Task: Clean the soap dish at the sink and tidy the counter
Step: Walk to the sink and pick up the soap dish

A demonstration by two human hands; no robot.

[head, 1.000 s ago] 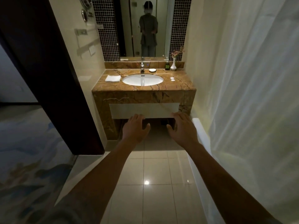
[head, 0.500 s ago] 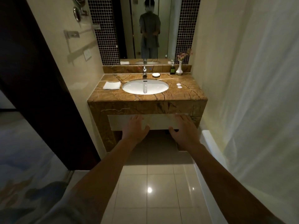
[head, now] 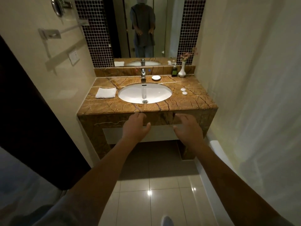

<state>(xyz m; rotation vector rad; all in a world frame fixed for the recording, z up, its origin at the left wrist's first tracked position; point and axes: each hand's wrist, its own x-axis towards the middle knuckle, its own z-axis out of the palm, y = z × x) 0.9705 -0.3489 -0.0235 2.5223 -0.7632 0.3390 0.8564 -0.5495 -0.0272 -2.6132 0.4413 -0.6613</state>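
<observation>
A small white soap dish (head: 156, 77) sits at the back of the brown marble counter (head: 192, 103), just right of the chrome tap (head: 143, 74). The white oval sink (head: 154, 92) lies in the middle of the counter. My left hand (head: 135, 127) and my right hand (head: 189, 128) are stretched out in front of the counter's front edge, both empty with fingers apart, well short of the dish.
A folded white towel (head: 105, 92) lies left of the sink. Two small white round lids (head: 183, 91) lie to its right. A dark bottle (head: 174, 71) and a white vase (head: 182, 70) with pink flowers stand at the back right. A white curtain (head: 252, 95) hangs along the right, a dark door (head: 24, 111) on the left.
I have come closer to the counter; it now looks larger and my hands reach its front edge. Both hands stay empty and open.
</observation>
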